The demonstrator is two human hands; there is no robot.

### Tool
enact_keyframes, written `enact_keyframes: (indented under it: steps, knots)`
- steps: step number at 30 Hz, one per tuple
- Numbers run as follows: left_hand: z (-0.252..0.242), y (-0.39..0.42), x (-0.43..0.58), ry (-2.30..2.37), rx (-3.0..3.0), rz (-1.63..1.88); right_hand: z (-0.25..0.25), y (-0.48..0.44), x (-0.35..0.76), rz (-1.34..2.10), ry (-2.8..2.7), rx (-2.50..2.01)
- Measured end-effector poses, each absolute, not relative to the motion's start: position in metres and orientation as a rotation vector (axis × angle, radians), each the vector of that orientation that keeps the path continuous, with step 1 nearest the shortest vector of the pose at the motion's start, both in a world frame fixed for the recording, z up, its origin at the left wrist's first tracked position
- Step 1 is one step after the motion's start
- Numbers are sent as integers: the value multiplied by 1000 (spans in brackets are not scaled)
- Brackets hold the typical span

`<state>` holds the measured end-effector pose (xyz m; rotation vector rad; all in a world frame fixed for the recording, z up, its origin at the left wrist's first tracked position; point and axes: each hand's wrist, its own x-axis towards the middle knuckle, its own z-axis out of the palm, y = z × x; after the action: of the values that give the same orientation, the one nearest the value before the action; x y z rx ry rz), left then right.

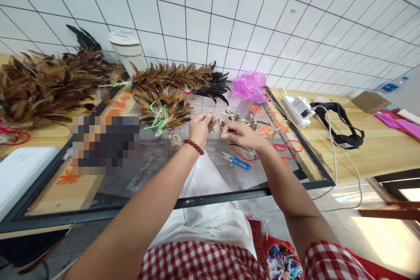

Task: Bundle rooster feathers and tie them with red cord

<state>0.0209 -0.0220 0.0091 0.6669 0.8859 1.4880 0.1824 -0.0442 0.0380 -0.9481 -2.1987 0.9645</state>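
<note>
My left hand (199,128), with a beaded bracelet at the wrist, is closed on a small brown feather (211,125) over the glass tabletop. Close to its right, my right hand (242,134) has its fingers pinched together; what they hold, if anything, is too small to make out. Just behind the right hand lies a heap of small mottled feathers (244,118). Blue-handled thread snips (241,163) rest on the glass nearer to me, beside a loose red cord (288,148). Left of my hands is a brown feather bundle (175,107) with bright green ties.
A long feather garland (173,76) and a pink plastic bag (249,86) lie along the tiled wall. A white lidded cup (127,50) stands beside a large feather pile (49,81). At right are a power strip (297,109) with cables and a black strap harness (349,140).
</note>
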Motion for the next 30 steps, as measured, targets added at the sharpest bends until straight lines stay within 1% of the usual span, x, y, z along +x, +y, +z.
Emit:
enact_keyframes:
  steps: [4, 8, 21, 26, 30]
  knots:
    - [9, -25, 23, 869, 762, 1434, 37, -44, 175, 1284, -1557, -1011]
    - [6, -28, 27, 876, 876, 1404, 31, -41, 167, 1360, -1316, -1000]
    - [6, -35, 35, 799, 877, 1334, 21, -39, 158, 1172, -1244, -1014]
    - [10, -38, 35, 812, 801, 1276, 25, -41, 156, 1209, -1193, -991]
    - [12, -39, 33, 813, 817, 1241, 28, -42, 158, 1116, -1236, -966]
